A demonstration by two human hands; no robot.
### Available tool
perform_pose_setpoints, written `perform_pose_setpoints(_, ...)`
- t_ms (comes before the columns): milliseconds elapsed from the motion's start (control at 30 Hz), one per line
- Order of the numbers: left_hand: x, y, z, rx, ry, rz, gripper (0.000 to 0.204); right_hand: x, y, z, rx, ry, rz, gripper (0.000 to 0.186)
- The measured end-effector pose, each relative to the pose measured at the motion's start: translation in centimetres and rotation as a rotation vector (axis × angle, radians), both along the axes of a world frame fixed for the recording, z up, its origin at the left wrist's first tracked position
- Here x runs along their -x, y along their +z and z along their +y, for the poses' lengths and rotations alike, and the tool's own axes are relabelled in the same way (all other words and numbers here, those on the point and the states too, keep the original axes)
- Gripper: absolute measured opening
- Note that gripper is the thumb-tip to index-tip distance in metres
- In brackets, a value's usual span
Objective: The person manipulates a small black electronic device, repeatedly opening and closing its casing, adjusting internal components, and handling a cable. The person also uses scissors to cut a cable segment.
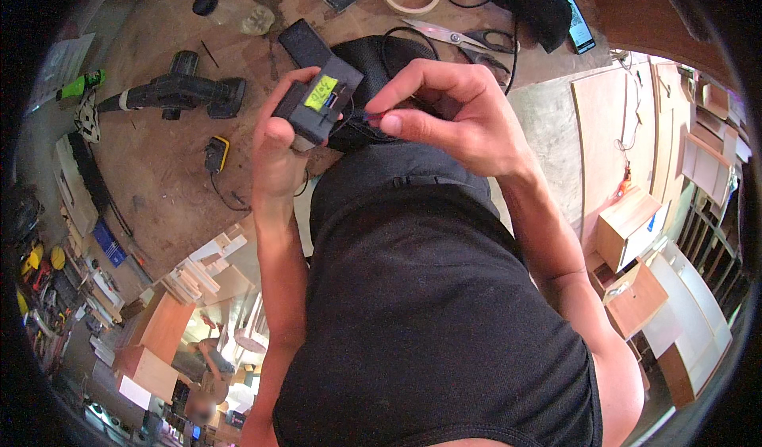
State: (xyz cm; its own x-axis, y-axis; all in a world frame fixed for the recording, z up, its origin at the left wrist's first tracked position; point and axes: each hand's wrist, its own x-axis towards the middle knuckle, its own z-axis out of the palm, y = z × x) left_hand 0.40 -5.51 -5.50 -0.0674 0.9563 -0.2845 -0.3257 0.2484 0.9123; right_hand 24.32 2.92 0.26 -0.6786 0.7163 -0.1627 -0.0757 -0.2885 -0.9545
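My left hand (276, 138) grips a black boxy device (305, 110) with a yellow label, thumb along its lower left side. My right hand (448, 118) has thumb and index finger pinched on a small dark cable end (367, 117) at the device's right; its exact shape is too small to tell. Just beyond the device lies a black flat piece (302, 44). Behind my hands is a black fabric bag (357, 66), partly hidden, with cables around it. Open-bladed scissors (456, 36) lie above my right hand.
The brown worktop (159, 161) holds a tape roll (410, 9), a phone (574, 19), a black power tool (171, 94) and a small yellow-black device (217, 155). Wooden boxes (627, 221) and panels stand at the right. Another person (210, 368) is at lower left in the background.
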Motion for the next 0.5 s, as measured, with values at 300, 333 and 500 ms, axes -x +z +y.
perform_pose_setpoints(300, 0.0, 0.9, 0.6, -0.063, -0.01, 0.09, 0.101, 1.0, 0.9, 0.3, -0.488, 0.012, -0.191, 0.013)
perform_pose_setpoints(333, 0.1, 1.1, 0.7, -0.057, -0.017, 0.095, 0.099, 1.0, 0.8, 0.3, -0.512, 0.009, -0.209, 0.013)
perform_pose_setpoints(500, 0.3, 1.5, 0.7, -0.063, -0.043, 0.229, 0.091, 1.2, 0.3, 0.2, -0.608, 0.002, -0.212, 0.013)
